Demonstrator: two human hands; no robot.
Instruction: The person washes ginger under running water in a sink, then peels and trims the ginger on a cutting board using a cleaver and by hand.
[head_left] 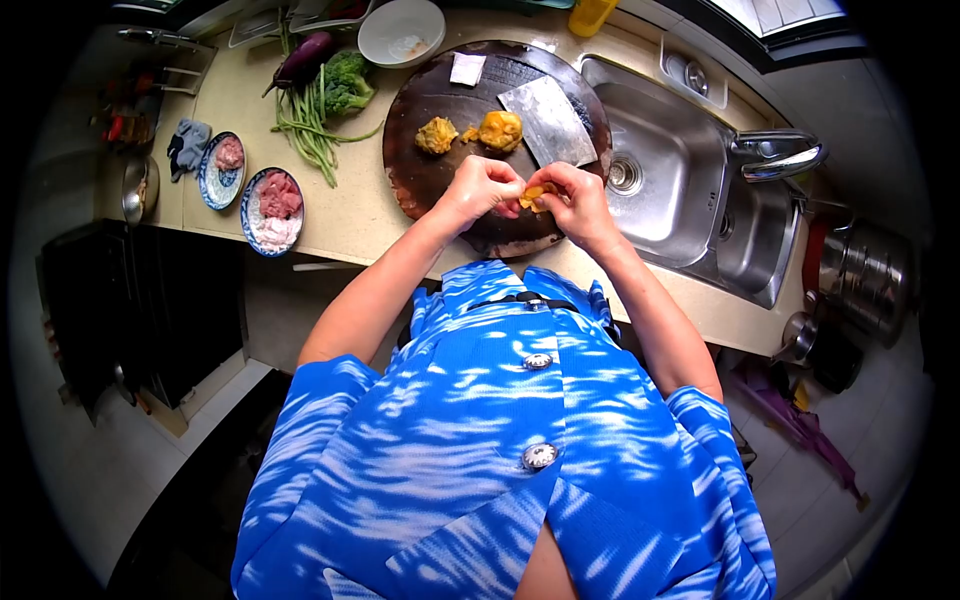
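I'm seeing a dark round board [440, 90] bearing a cleaver [548, 118]; the left hand [482, 190] and right hand [580, 204] are hovering close together over its near side, two yellowish lumps [500, 131] are lying beyond, both hands are pinching a small yellow piece [534, 197]

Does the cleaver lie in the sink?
No, the cleaver lies flat on the round board, near the right hand, outside the sink.

One round board [412, 172] on the bench [350, 205] carries two large yellow-brown clumps [500, 130] (plus one small bit [470, 134] between them), one cleaver [543, 112] and one white square [467, 68]. Two patterned plates [247, 215] stand by the bench's front edge; one eggplant [305, 57], one broccoli head [347, 85] and one white bowl [378, 35] lie toward its back edge.
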